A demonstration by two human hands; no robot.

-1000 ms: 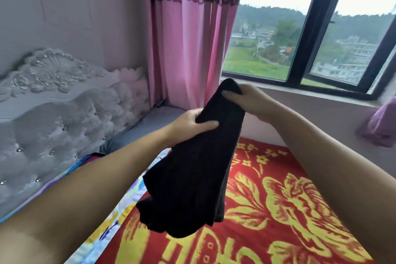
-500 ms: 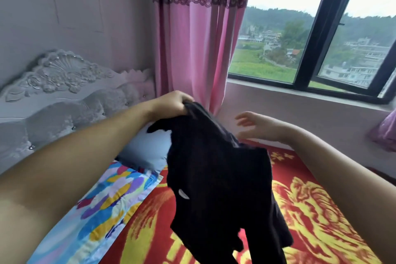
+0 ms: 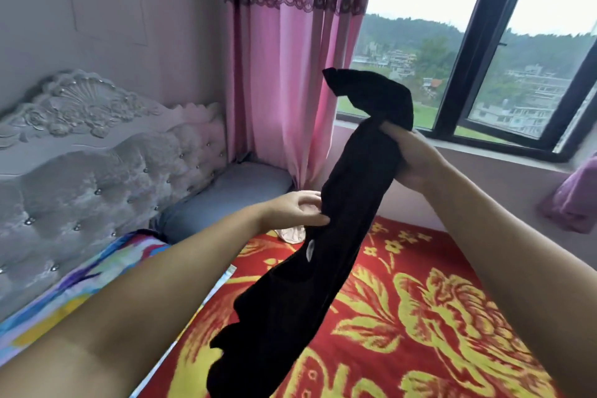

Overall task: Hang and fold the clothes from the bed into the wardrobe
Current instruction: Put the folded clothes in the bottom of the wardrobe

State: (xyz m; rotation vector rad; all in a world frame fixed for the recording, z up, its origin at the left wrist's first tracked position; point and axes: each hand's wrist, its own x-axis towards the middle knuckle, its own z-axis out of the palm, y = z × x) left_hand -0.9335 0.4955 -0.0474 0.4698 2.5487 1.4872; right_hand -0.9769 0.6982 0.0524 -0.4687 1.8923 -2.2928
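right hand (image 3: 412, 157) grips black garment (image 3: 323, 252) above bed (image 3: 420, 317).

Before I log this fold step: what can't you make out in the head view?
- Black garment: its type; it hangs bunched, lower end cut off by the bottom edge.
- Right hand: fingers hidden behind the cloth it grips.
- Pale item on the bed: mostly hidden behind the left hand.
- Wardrobe: out of frame.

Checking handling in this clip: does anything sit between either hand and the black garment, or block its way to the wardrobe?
Nothing sits between them. The right hand grips the black garment near its top, and the left hand touches its edge directly. The wardrobe is out of view, so that path cannot be judged.
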